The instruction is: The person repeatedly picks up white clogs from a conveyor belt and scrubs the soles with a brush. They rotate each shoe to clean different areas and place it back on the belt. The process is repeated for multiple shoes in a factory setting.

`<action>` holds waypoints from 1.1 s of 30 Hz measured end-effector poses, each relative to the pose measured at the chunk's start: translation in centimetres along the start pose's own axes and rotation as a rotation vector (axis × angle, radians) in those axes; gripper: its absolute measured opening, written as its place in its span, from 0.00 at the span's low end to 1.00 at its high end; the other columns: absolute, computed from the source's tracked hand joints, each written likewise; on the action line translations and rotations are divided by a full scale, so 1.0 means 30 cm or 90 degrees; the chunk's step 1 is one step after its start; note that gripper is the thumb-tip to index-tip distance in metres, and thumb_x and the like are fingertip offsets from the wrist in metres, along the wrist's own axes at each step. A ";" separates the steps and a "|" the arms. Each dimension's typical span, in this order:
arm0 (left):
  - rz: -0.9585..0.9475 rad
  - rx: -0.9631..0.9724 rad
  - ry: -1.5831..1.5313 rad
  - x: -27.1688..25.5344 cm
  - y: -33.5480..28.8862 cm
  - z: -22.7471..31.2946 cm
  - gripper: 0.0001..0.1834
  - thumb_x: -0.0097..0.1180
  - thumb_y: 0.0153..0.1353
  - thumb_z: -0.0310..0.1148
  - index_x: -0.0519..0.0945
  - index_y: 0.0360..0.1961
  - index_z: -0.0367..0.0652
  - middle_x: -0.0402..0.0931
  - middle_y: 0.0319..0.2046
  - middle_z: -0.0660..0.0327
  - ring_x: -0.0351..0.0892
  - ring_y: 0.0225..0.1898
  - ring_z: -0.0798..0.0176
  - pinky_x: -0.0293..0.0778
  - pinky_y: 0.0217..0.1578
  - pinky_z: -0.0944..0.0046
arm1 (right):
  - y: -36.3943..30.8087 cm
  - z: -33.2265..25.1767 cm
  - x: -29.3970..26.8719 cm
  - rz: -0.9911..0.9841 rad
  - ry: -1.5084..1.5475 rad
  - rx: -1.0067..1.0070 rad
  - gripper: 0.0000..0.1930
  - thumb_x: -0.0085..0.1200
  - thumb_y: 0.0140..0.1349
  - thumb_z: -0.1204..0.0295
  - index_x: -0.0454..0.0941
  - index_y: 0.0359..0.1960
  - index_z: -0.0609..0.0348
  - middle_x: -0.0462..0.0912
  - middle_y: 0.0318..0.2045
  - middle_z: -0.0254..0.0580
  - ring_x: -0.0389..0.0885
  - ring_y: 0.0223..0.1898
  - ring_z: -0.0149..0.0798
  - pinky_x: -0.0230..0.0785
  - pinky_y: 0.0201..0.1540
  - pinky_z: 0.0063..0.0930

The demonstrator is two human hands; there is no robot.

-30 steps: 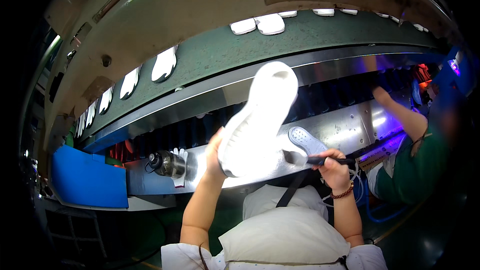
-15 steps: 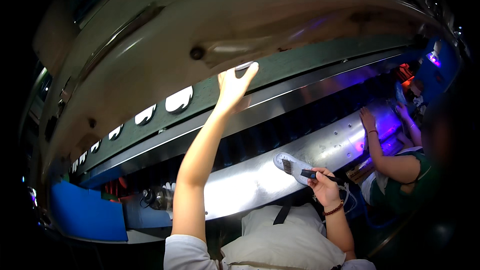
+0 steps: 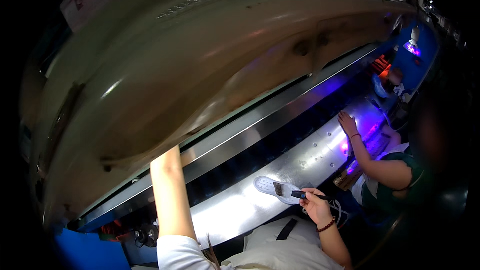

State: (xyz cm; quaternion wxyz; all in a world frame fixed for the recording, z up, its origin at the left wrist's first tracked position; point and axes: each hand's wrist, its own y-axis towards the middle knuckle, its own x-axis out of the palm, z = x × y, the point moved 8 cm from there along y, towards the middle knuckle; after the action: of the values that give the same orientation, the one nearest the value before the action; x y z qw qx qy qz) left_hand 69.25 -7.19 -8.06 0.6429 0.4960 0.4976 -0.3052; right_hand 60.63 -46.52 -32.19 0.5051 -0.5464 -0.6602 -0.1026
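My left forearm reaches up and forward over the metal rail, and the hand goes out of sight beneath the hanging translucent sheet. Its fingers are hidden. My right hand is closed around the black handle of a flat brush. The brush's dark bristles lie over a pale shoe sole. That sole rests on the shiny metal bench in front of my body, its rounded end pointing left.
The brownish translucent sheet spans the area ahead, above the metal rail. A co-worker's hand lies on the bench at right, near a purple-lit lamp. A dark bottle and blue panel are at lower left.
My left hand, earlier visible at the sheet's edge with a white piece, is now under the sheet. The view has shifted; the white pieces on the green belt are hidden. My right hand keeps the brush.
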 end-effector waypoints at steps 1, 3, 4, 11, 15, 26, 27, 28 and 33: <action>0.004 -0.014 0.004 -0.029 -0.040 -0.033 0.30 0.52 0.44 0.55 0.67 0.46 0.50 0.55 0.50 0.50 0.50 0.54 0.49 0.46 0.51 0.50 | -0.005 -0.003 -0.019 0.009 0.001 0.007 0.08 0.47 0.54 0.77 0.72 0.36 0.65 0.75 0.30 0.43 0.73 0.29 0.34 0.66 0.36 0.24; 0.006 -0.028 0.011 -0.071 -0.101 -0.068 0.28 0.52 0.45 0.54 0.68 0.44 0.49 0.57 0.48 0.50 0.52 0.53 0.49 0.48 0.50 0.51 | -0.003 -0.001 -0.058 0.028 0.013 0.022 0.08 0.46 0.54 0.77 0.71 0.36 0.65 0.75 0.29 0.43 0.73 0.29 0.33 0.66 0.35 0.24; 0.006 -0.025 0.008 -0.076 -0.111 -0.061 0.28 0.52 0.45 0.53 0.68 0.44 0.49 0.58 0.48 0.50 0.53 0.52 0.49 0.48 0.50 0.52 | 0.002 -0.008 -0.074 0.032 0.012 0.022 0.08 0.46 0.54 0.77 0.71 0.36 0.65 0.75 0.29 0.43 0.73 0.29 0.34 0.65 0.35 0.24; 0.032 0.118 -0.087 -0.107 -0.143 0.179 0.23 0.52 0.46 0.49 0.70 0.39 0.46 0.63 0.43 0.52 0.58 0.48 0.51 0.54 0.46 0.55 | 0.029 -0.055 -0.077 0.028 0.032 0.011 0.08 0.46 0.54 0.77 0.71 0.36 0.65 0.75 0.30 0.44 0.73 0.30 0.34 0.64 0.36 0.24; 0.069 0.156 -0.074 -0.004 0.043 0.325 0.20 0.53 0.47 0.47 0.71 0.37 0.44 0.66 0.40 0.52 0.61 0.46 0.51 0.56 0.45 0.56 | 0.057 -0.004 0.016 -0.073 -0.010 0.066 0.09 0.46 0.55 0.77 0.71 0.38 0.65 0.75 0.33 0.44 0.73 0.32 0.34 0.65 0.38 0.24; 0.037 0.118 -0.269 -0.060 -0.068 0.344 0.10 0.53 0.49 0.35 0.72 0.22 0.37 0.71 0.27 0.54 0.68 0.34 0.55 0.64 0.35 0.62 | 0.095 -0.023 0.118 -0.138 -0.053 -0.007 0.10 0.47 0.51 0.84 0.71 0.37 0.64 0.74 0.40 0.49 0.74 0.36 0.32 0.66 0.39 0.20; 0.176 0.199 -0.312 -0.156 -0.171 0.316 0.08 0.53 0.50 0.31 0.72 0.22 0.38 0.70 0.28 0.54 0.67 0.35 0.56 0.63 0.37 0.62 | 0.098 -0.022 0.115 -0.134 -0.056 -0.010 0.10 0.48 0.50 0.84 0.72 0.36 0.64 0.75 0.39 0.48 0.74 0.35 0.32 0.66 0.38 0.19; 0.318 0.156 -0.334 -0.173 -0.276 0.229 0.07 0.52 0.51 0.31 0.73 0.24 0.39 0.69 0.36 0.53 0.67 0.40 0.54 0.61 0.44 0.61 | 0.103 -0.017 0.111 -0.125 -0.058 -0.016 0.09 0.48 0.50 0.84 0.72 0.34 0.64 0.76 0.37 0.47 0.74 0.35 0.31 0.66 0.38 0.19; 0.190 -0.367 -1.211 0.024 -0.598 0.130 0.22 0.46 0.49 0.23 0.62 0.48 0.34 0.64 0.46 0.52 0.64 0.49 0.60 0.61 0.49 0.63 | 0.130 -0.024 0.130 -0.087 -0.121 -0.034 0.08 0.50 0.50 0.82 0.73 0.33 0.65 0.76 0.32 0.43 0.74 0.32 0.32 0.66 0.38 0.21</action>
State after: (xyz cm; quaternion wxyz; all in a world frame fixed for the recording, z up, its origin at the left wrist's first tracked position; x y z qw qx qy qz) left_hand 54.91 -16.55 -14.68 0.9005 -0.0715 -0.2351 -0.3589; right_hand 64.67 -43.13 -30.45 0.4170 -0.5206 -0.7379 -0.1024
